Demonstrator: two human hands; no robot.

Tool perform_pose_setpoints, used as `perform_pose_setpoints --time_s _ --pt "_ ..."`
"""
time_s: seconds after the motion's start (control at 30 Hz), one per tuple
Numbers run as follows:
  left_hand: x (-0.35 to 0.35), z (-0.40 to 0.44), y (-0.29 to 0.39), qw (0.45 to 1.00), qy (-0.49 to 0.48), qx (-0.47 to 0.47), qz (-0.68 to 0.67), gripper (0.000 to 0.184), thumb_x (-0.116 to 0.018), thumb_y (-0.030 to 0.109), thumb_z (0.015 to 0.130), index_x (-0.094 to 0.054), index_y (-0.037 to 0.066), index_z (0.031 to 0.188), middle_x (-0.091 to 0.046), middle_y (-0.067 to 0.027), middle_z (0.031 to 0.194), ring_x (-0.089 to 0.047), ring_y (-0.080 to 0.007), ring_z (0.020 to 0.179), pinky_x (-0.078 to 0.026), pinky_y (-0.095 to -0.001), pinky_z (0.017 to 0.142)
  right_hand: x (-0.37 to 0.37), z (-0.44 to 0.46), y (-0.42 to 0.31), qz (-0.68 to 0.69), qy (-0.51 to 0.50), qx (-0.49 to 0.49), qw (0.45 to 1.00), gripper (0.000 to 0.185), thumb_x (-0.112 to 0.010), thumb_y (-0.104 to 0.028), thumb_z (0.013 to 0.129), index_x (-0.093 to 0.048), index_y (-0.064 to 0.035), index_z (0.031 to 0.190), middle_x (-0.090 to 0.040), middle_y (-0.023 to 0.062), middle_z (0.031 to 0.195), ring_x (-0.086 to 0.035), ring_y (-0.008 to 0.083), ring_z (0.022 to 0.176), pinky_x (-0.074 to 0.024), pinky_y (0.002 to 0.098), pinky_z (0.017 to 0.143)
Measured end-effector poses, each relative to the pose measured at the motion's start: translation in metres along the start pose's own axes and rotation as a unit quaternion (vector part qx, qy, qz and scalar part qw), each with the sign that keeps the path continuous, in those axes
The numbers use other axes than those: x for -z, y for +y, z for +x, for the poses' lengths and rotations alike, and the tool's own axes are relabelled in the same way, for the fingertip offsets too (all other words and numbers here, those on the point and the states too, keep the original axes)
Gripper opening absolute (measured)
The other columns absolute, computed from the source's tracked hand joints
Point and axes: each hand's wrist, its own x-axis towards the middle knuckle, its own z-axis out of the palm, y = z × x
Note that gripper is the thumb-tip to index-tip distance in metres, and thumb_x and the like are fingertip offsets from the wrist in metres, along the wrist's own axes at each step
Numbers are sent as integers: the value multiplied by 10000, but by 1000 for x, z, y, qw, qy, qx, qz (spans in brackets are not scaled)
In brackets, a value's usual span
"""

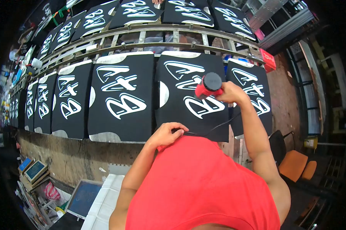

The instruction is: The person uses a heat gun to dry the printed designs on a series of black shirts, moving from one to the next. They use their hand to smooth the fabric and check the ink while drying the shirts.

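Gripped in my right hand (231,93) is a red heat gun (209,86) with a round black end, held above a black printed fabric panel (173,115) with white lettering. Its dark cord (224,123) runs down towards my left hand (169,134). The fingers of my left hand are curled round the cord near the panel's front edge, close to the red shirt. Another black panel (151,76) with the same lettering lies to the left, and one more (265,119) lies to the right.
More printed panels (71,124) stretch left, and another row (136,21) lies beyond the metal rails (142,37). A red box (267,60) stands at the right end. An orange chair (293,166) is at lower right; framed screens (84,197) lean at lower left. Someone's hand shows at the top.
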Motion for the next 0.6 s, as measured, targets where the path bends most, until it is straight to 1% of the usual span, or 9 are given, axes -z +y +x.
perform_pose_setpoints --time_s 0.07,0.17,0.2,0.3,0.4,0.43,0.5,0.53,0.6 --pt "0 3 0 1000 -6 -7 2 228 -612 96 941 -766 43 1101 -747 -88 915 -692 -150 844 -544 -309 808 12 -9 2 12 -65 -58 996 382 -767 -249 704 -738 -20 1008 -730 211 813 -723 363 752 -567 402 727" --pt "-1 7 1 1000 -16 -7 2 229 -611 100 944 -767 52 1105 -747 -88 920 -693 -147 866 -543 -308 818 0 -6 25 19 13 -21 1000 382 -778 -247 700 -735 -6 993 -721 207 792 -718 339 722 -565 398 709" --pt "-2 10 -1 1000 -16 -18 3 228 -616 104 944 -767 54 1107 -750 -91 928 -695 -150 872 -543 -307 821 0 -5 27 10 15 -37 999 418 -779 -291 689 -737 -31 1014 -735 217 849 -732 369 798 -574 431 759" --pt "0 10 3 999 -24 -28 18 225 -634 117 938 -765 62 1112 -760 -99 961 -704 -174 890 -545 -312 829 4 3 33 28 -39 -40 998 413 -783 -289 698 -735 -22 1009 -732 217 831 -737 350 789 -570 435 748" --pt "6 5 -10 995 -30 -89 37 253 -597 158 960 -756 51 1126 -765 -128 1087 -718 -222 1025 -547 -350 934 -9 6 27 64 79 70 992 399 -770 -229 747 -739 -46 1100 -752 221 942 -746 345 890 -565 434 781" --pt "6 4 -16 995 -28 -90 36 258 -598 167 951 -752 39 1114 -762 -139 1091 -718 -244 1030 -548 -368 941 4 -6 -10 67 92 53 992 406 -761 -212 766 -737 -46 1136 -757 224 969 -749 343 948 -562 430 813" --pt "7 1 -25 985 1 -166 38 281 -588 174 931 -742 24 1112 -754 -165 1087 -714 -302 1019 -546 -400 920 -13 8 56 49 59 43 996 431 -747 -199 752 -718 -18 1142 -763 167 922 -738 269 886 -550 427 790" --pt "7 1 -29 986 2 -164 42 286 -588 179 927 -737 29 1120 -752 -167 1080 -711 -311 1005 -541 -404 898 -6 2 56 72 31 -24 997 441 -751 -165 746 -708 0 1153 -766 178 961 -734 269 928 -549 418 820" --pt "12 -4 -28 992 -4 -125 26 286 -595 191 933 -734 34 1128 -754 -157 1077 -708 -294 1008 -537 -399 887 -15 -1 101 97 27 -62 993 384 -726 -131 735 -701 31 1083 -728 131 855 -683 203 800 -540 386 743"
